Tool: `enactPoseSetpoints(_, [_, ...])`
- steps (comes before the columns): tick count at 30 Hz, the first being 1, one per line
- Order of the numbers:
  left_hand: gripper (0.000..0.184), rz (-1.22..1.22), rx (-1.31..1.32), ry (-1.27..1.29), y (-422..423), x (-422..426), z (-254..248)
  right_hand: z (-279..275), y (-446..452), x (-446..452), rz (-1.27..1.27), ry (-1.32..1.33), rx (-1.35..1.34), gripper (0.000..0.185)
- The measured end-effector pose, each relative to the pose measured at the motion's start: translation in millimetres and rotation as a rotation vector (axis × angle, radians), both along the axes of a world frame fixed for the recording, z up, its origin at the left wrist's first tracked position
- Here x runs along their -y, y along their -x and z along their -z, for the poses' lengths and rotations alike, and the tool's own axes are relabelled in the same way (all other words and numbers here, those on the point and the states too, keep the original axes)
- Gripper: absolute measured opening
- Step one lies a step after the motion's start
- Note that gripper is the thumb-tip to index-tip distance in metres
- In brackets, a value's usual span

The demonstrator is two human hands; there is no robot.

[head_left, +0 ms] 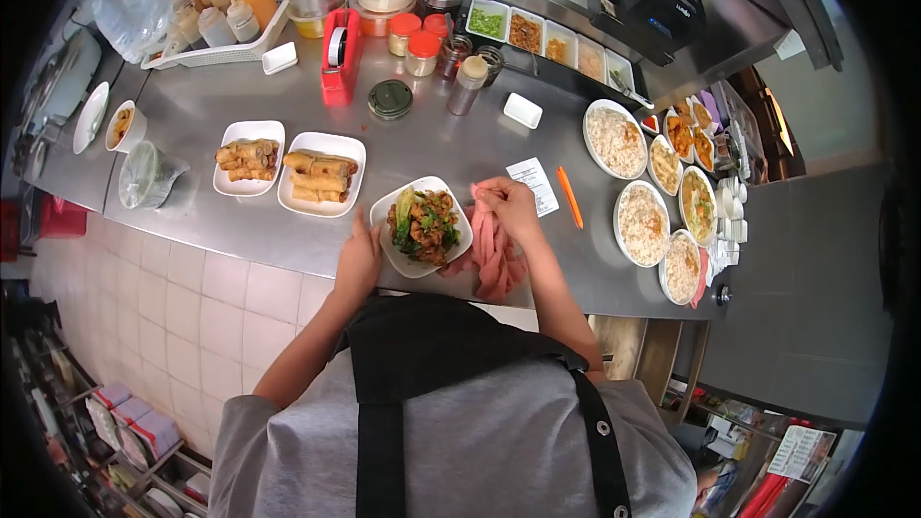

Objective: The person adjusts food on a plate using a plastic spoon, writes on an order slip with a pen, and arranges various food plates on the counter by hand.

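A white square bowl point(408, 267) of stir-fried meat and green leaves stands on the counter in front of me. My left hand point(359, 257) is at its left side, index finger stretched out and thumb close to the rim; whether it touches the rim I cannot tell. To the right of the bowl, my right hand point(508, 205) pinches the top of a crumpled pink cloth point(499, 254). The cloth hangs down to the counter's front edge, against the bowl's right side. Two white plates of fried rolls, one nearer point(321, 177) and one farther left point(249, 158), lie beyond my left hand.
A paper slip point(533, 186) and an orange pen point(571, 198) lie right of the cloth. Bowls of rice point(615, 139) and other dishes crowd the right end. A red tape dispenser point(341, 58), jars point(422, 53) and a sauce basket point(221, 55) line the back. A bagged cup point(146, 177) stands left.
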State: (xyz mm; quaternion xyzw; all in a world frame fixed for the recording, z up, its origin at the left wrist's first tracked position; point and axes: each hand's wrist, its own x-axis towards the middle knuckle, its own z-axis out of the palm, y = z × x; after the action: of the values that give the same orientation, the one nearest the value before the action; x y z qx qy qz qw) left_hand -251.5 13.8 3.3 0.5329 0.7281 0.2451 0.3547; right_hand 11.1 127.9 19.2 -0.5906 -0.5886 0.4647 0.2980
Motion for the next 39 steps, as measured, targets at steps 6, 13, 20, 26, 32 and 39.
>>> enactPoseSetpoints(6, [0.070, 0.051, 0.476, -0.080, -14, 28, 55, 7, 7, -6, -0.092, -0.003, 0.023, 0.016])
enactPoseSetpoints(13, [0.068, 0.198, 0.225, 0.126, -5, -5, -9, -6, 4, -6, -0.208, 0.007, 0.023, 0.014])
enactPoseSetpoints(20, [0.063, 0.215, 0.224, 0.128, -4, -12, -9, -10, 26, -5, -0.301, -0.252, 0.353, 0.012])
enactPoseSetpoints(26, [0.056, 0.184, 0.318, 0.065, 4, -9, -4, -10, 26, -10, -0.125, -0.025, 0.024, 0.015])
enactPoseSetpoints(32, [0.040, 0.325, 0.016, -0.104, 9, -27, 3, -26, 19, -12, -0.219, -0.132, 0.105, 0.011])
enactPoseSetpoints(39, [0.036, 0.584, -0.311, -0.183, 7, -76, -12, -26, 28, -18, -0.401, -0.379, 0.157, 0.013])
